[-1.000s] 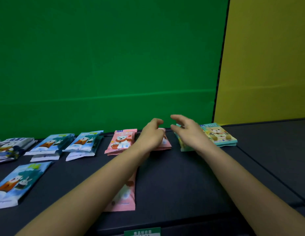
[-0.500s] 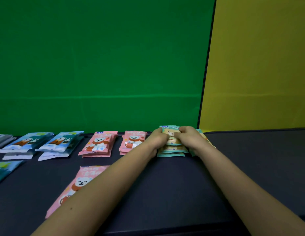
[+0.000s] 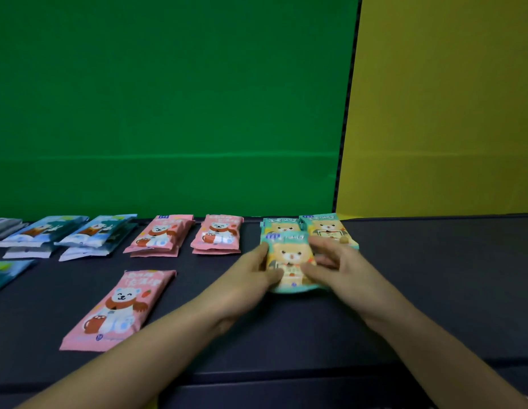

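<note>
Sorting appears partly complete: the left hand and right hand, fingers curled, pinch the teal bear packet between them, just short of the teal stacks beyond the fingertips, while a loose pink packet left of the left hand awaits placement.

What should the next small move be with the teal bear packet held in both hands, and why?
Probably lay the teal packet flat on the table in front of the teal stacks. The left hand and right hand pinch its sides just before the back row, and a single pink packet lies alone in front of the pink stacks, suggesting one per colour goes up front.
</note>
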The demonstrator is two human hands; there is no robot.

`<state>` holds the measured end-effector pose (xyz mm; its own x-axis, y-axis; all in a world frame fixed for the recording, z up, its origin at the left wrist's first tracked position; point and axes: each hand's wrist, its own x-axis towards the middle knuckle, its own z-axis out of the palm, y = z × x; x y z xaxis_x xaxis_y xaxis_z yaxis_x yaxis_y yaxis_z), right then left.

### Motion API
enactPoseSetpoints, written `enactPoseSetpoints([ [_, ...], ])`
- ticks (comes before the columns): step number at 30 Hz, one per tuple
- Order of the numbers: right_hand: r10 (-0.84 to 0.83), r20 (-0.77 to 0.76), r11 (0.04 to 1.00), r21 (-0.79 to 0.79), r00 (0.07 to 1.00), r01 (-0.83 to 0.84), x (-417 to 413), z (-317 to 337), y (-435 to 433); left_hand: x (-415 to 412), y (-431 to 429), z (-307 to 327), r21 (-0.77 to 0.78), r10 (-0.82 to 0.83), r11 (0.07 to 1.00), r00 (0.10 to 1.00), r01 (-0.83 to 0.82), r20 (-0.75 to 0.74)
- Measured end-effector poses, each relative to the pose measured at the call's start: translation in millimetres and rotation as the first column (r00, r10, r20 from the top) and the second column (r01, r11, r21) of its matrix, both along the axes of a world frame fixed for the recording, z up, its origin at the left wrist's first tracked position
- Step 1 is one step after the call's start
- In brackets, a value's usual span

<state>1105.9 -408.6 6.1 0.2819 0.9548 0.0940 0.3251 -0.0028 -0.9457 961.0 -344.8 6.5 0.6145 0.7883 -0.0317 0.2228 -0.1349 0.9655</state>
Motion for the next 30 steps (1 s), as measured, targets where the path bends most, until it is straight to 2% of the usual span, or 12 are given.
enactPoseSetpoints([
  [3, 0.05, 0.046, 0.993, -0.111, 0.998, -0.045, 0.1, -17.4, -16.3, -17.1, -11.2, -15.1, -0.016, -0.06, 0.998, 0.991, 0.059, -0.12],
  [7, 0.124, 0.208, 0.97, -0.233, 0.97, -0.074, -1.6, -13.7, -24.1, -23.3, -10.3, -16.0, 0.026, -0.088, 0.995, 0.957, 0.099, -0.277],
  [8, 0.156, 0.305, 0.963, -0.259, 0.939, -0.076, -2.0, -9.3, -25.6, -22.7, -11.3, -10.6, 0.032, -0.101, 0.993, 0.95, 0.116, -0.297],
  [10, 0.202, 0.551, 0.958, -0.281, 0.81, -0.048, 1.7, 0.3, -24.2, -19.2, -9.1, -0.6, 0.068, -0.101, 0.989, 0.931, 0.134, -0.352],
  [11, 0.178, 0.629, 0.969, -0.246, 0.757, -0.024, 4.4, 5.3, -19.3, -15.8, -4.1, 2.2, 0.1, -0.067, 0.989, 0.929, 0.111, -0.365],
  [12, 0.133, 0.655, 0.982, -0.189, 0.744, -0.009, 7.2, 10.3, -11.6, -11.6, 2.5, 5.3, 0.144, -0.017, 0.987, 0.929, 0.075, -0.37],
  [15, 0.023, 0.491, 0.998, -0.069, 0.871, 0.012, 13.1, 21.6, 25.8, 10.3, 26.5, 12.9, 0.203, 0.126, 0.977, 0.952, -0.07, -0.278],
  [17, -0.022, 0.4, 0.997, -0.063, 0.916, 0.052, 15.3, 20.2, 51.8, 28.3, 44.0, 13.2, 0.187, 0.198, 0.969, 0.956, -0.158, -0.216],
  [19, -0.05, 0.388, 0.985, -0.131, 0.92, 0.109, 15.0, 18.0, 72.4, 43.6, 58.6, 11.6, 0.172, 0.247, 0.961, 0.949, -0.215, -0.196],
  [23, -0.077, 0.47, 0.957, -0.213, 0.879, 0.197, 3.8, 17.6, 90.5, 60.2, 71.9, 4.4, 0.069, 0.297, 0.955, 0.939, -0.29, -0.172],
  [26, -0.048, 0.49, 0.948, -0.251, 0.87, 0.194, -1.1, 14.9, 98.2, 63.7, 76.3, -1.5, 0.088, 0.329, 0.944, 0.931, -0.318, -0.162],
  [30, -0.076, 0.519, 0.948, -0.226, 0.852, 0.223, -2.0, 6.5, 105.8, 63.6, 77.4, -9.8, 0.125, 0.389, 0.919, 0.911, -0.374, -0.139],
])
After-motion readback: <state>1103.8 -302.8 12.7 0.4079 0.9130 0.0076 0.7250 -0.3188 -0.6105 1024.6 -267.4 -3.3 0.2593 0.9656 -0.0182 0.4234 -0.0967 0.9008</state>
